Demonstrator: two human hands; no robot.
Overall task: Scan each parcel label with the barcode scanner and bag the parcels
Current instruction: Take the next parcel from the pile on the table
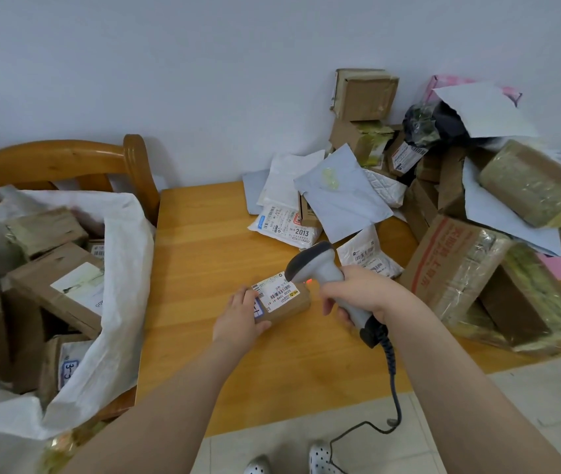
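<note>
On the table (203,248), left hand (238,321) holds parcel (284,297) (right hand (362,294) grips scanner (315,265))

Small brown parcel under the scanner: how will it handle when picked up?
Probably stiff: the small brown parcel is a cardboard box with square edges. Likely light, as the left hand spans its end. It lies flat on the table, so it should slide, not roll or tip.

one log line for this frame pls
step: scan | left hand: holds small parcel on table | right hand: grips scanner, head over label | sack: boxes inside | parcel pile: table right side
</note>
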